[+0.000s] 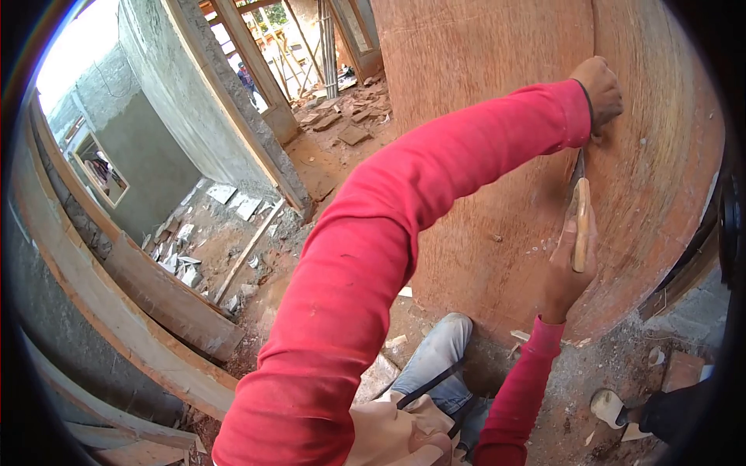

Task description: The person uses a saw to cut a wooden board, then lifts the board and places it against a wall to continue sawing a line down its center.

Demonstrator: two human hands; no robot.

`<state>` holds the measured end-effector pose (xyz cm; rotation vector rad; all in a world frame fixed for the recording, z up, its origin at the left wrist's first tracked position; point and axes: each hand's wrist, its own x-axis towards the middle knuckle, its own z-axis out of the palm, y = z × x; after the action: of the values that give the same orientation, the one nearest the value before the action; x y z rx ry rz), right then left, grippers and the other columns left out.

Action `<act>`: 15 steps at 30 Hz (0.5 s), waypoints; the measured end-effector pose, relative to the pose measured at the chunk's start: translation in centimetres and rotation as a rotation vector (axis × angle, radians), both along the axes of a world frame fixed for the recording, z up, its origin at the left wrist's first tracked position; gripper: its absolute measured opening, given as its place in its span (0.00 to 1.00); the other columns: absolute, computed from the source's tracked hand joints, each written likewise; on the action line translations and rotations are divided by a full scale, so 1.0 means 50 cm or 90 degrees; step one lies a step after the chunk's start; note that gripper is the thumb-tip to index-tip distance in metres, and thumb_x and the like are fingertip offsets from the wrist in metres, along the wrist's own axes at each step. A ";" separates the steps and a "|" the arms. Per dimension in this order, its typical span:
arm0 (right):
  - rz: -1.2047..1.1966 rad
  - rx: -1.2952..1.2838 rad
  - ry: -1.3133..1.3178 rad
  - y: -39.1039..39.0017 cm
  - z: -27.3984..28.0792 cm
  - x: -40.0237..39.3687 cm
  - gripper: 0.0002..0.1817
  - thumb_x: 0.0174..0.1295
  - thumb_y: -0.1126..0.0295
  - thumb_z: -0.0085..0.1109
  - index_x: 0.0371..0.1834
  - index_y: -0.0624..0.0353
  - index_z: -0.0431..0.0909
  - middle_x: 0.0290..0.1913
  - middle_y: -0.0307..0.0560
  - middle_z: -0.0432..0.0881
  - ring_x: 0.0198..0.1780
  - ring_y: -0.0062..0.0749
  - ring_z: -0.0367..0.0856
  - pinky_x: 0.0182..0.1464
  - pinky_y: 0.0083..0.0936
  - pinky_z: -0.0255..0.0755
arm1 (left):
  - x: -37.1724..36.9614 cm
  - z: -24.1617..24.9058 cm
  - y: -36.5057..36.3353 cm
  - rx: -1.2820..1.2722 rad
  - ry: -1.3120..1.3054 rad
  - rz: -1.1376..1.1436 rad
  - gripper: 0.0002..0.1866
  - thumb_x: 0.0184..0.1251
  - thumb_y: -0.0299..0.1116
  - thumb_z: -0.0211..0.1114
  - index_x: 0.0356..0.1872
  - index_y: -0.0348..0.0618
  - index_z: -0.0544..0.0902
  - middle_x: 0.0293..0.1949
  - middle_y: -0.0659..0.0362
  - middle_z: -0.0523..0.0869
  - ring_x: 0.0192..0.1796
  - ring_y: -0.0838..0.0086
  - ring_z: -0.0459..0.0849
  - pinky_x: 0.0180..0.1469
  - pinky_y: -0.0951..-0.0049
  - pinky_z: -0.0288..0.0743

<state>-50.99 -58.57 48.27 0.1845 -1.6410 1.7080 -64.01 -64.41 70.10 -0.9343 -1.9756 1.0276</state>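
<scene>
A large reddish-brown plywood sheet (482, 155) stands before me, with a dark cut line running down from its top edge. My right hand (573, 252) is closed round the pale wooden handle of a handsaw (581, 225). The narrow blade points up along the line, and part of it is hidden. Above the saw, my left hand (602, 92) reaches across with curled fingers against the sheet at the line. Whatever those fingers hold is hidden behind the hand. Both arms wear red sleeves.
Another person's shoe (608, 408) and dark trouser leg are at lower right. Rubble and broken tiles (186, 260) litter the ground at left, beside a wooden strip (249, 252). Timber door frames (225, 93) stand behind, and curved-looking boards (124, 287) line the left side.
</scene>
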 end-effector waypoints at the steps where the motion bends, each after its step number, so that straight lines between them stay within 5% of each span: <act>1: 0.009 0.018 -0.005 0.002 0.006 0.004 0.19 0.72 0.71 0.56 0.63 0.69 0.75 0.53 0.52 0.84 0.44 0.29 0.83 0.47 0.25 0.77 | 0.007 0.005 0.002 0.012 -0.029 0.023 0.24 0.46 0.64 0.74 0.34 0.57 0.90 0.35 0.69 0.90 0.44 0.71 0.88 0.49 0.67 0.77; 7: -0.022 0.164 0.111 0.011 0.085 -0.017 0.21 0.72 0.69 0.57 0.64 0.72 0.74 0.58 0.57 0.83 0.57 0.37 0.82 0.59 0.29 0.73 | -0.078 -0.025 -0.005 0.065 0.002 -0.051 0.19 0.48 0.60 0.73 0.30 0.59 0.91 0.35 0.65 0.90 0.44 0.68 0.89 0.43 0.65 0.81; 8: -0.023 0.161 0.126 0.013 0.073 -0.028 0.20 0.72 0.70 0.57 0.63 0.72 0.75 0.57 0.57 0.83 0.56 0.37 0.82 0.58 0.29 0.74 | -0.104 -0.034 0.020 0.090 0.014 -0.084 0.19 0.48 0.61 0.72 0.29 0.58 0.91 0.34 0.64 0.91 0.43 0.68 0.89 0.42 0.65 0.81; 9: -0.035 0.164 0.132 0.019 0.042 -0.033 0.20 0.72 0.70 0.57 0.62 0.72 0.75 0.56 0.57 0.84 0.55 0.37 0.83 0.58 0.30 0.74 | -0.113 -0.028 0.038 0.071 -0.042 -0.004 0.21 0.51 0.62 0.73 0.38 0.63 0.91 0.44 0.69 0.91 0.52 0.72 0.88 0.51 0.67 0.81; 13: -0.166 0.125 0.049 -0.011 -0.037 0.100 0.20 0.68 0.73 0.60 0.61 0.72 0.76 0.50 0.57 0.86 0.48 0.33 0.87 0.49 0.30 0.79 | -0.066 -0.015 0.029 0.052 -0.036 -0.034 0.19 0.49 0.57 0.75 0.30 0.54 0.90 0.34 0.62 0.90 0.42 0.73 0.88 0.51 0.68 0.73; 15: -0.170 0.119 -0.006 -0.019 -0.081 0.208 0.18 0.68 0.78 0.58 0.60 0.75 0.76 0.53 0.60 0.85 0.53 0.39 0.86 0.55 0.31 0.78 | -0.027 -0.008 0.027 0.066 -0.073 -0.006 0.19 0.49 0.56 0.75 0.29 0.52 0.89 0.33 0.62 0.90 0.40 0.73 0.88 0.52 0.68 0.72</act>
<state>-40.56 -59.54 44.23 0.0439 -1.7458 1.3595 -65.35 -63.07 69.68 -0.9635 -2.0958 0.8735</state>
